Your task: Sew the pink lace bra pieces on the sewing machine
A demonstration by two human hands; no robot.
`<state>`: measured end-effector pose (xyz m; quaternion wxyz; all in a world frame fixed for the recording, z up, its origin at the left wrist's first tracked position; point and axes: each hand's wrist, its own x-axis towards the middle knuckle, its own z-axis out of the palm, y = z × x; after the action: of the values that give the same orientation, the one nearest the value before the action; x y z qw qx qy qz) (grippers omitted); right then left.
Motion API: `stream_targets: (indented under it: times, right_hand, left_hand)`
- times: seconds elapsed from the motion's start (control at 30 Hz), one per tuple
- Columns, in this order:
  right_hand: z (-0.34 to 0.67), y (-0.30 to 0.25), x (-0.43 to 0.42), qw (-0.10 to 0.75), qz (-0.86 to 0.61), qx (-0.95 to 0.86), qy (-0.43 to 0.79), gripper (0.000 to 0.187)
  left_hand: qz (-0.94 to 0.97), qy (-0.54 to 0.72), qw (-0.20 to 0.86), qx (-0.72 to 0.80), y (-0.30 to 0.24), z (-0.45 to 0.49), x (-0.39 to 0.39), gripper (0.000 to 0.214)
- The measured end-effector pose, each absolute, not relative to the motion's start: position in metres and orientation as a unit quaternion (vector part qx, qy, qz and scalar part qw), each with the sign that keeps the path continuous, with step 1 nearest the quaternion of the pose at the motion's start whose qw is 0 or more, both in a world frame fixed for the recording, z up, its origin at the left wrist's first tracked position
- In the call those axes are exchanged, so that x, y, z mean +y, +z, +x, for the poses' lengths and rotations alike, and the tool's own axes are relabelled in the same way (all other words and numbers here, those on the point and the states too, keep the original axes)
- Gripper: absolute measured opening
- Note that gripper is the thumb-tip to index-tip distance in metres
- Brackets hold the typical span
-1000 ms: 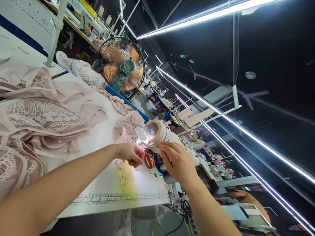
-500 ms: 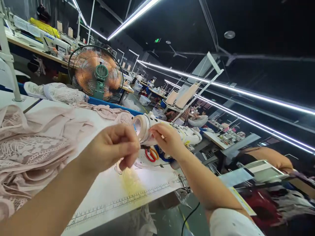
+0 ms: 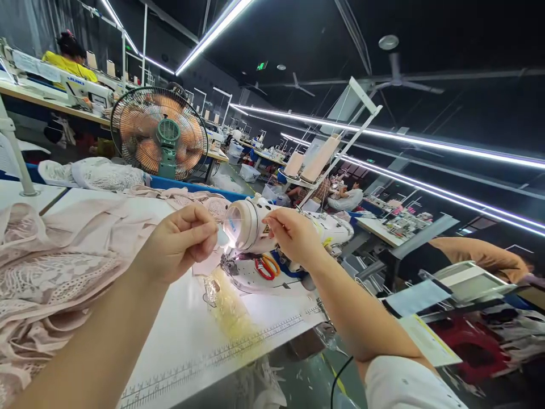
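My left hand [image 3: 181, 241] is raised in front of the white sewing machine [image 3: 251, 227], thumb and fingers pinched together on something too thin to make out. My right hand [image 3: 292, 233] rests against the machine's head, fingers curled in a pinch near its front end. Below the machine head lie orange-handled scissors [image 3: 267, 267]. A yellowish patch and a small clear piece [image 3: 213, 289] sit on the white table [image 3: 179, 341] under my hands. Pink lace fabric [image 3: 55, 267] is heaped on the table to the left.
A standing fan [image 3: 159, 133] runs behind the table. White lace bundles [image 3: 91, 173] lie beside it. A ruler strip [image 3: 238, 346] runs along the table's near edge. Thread cones on a stand [image 3: 315, 162] rise at the right. Other people sit at sewing stations further back.
The view has tilted level and swung left. My left hand rose from the table to the machine head and stays pinched. My right hand stayed on the machine head.
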<state>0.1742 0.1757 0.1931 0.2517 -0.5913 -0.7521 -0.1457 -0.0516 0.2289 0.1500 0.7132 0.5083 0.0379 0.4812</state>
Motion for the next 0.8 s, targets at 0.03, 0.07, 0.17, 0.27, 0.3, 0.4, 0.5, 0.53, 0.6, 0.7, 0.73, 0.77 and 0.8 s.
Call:
stream_targets:
  times: [0.03,0.07,0.17,0.27,0.3,0.4,0.5,0.53,0.6,0.7,0.73,0.77,0.8]
  right_hand:
    - [0.176,0.193,0.178,0.240,-0.599,-0.748,-0.159,0.024]
    - [0.177,0.193,0.181,0.228,-0.606,-0.743,-0.169,0.024]
    - [0.178,0.196,0.190,0.190,-0.631,-0.727,-0.193,0.025]
    - [0.176,0.202,0.201,0.161,-0.649,-0.715,-0.204,0.023]
    - [0.174,0.205,0.205,0.155,-0.652,-0.714,-0.204,0.023]
    - [0.166,0.217,0.218,0.131,-0.663,-0.703,-0.221,0.024]
    - [0.155,0.230,0.238,0.060,-0.678,-0.692,-0.239,0.028]
    - [0.151,0.233,0.246,0.033,-0.680,-0.693,-0.237,0.028]
    - [0.143,0.238,0.263,-0.009,-0.676,-0.701,-0.228,0.026]
    - [0.130,0.240,0.288,-0.034,-0.660,-0.719,-0.213,0.023]
    - [0.126,0.239,0.295,-0.042,-0.654,-0.726,-0.208,0.024]
    - [0.121,0.237,0.302,-0.052,-0.646,-0.734,-0.203,0.025]
    - [0.117,0.235,0.308,-0.063,-0.639,-0.741,-0.197,0.025]
  left_hand:
    - [0.512,0.479,0.712,0.047,0.149,-0.051,0.230,0.024]
    - [0.517,0.477,0.709,0.057,0.149,-0.050,0.230,0.025]
    - [0.535,0.474,0.694,0.090,0.147,-0.047,0.233,0.027]
    - [0.558,0.477,0.667,0.127,0.144,-0.043,0.237,0.025]
    - [0.567,0.479,0.655,0.140,0.142,-0.041,0.238,0.024]
    - [0.588,0.489,0.621,0.169,0.137,-0.036,0.244,0.021]
    - [0.596,0.498,0.601,0.189,0.129,-0.032,0.249,0.020]
    - [0.600,0.497,0.596,0.195,0.127,-0.030,0.250,0.019]
    - [0.607,0.493,0.587,0.211,0.122,-0.029,0.253,0.019]
    - [0.612,0.488,0.576,0.235,0.116,-0.027,0.258,0.019]
    - [0.614,0.487,0.573,0.241,0.115,-0.027,0.259,0.019]
    - [0.615,0.487,0.569,0.245,0.114,-0.027,0.260,0.018]
    - [0.619,0.484,0.567,0.248,0.113,-0.027,0.261,0.018]
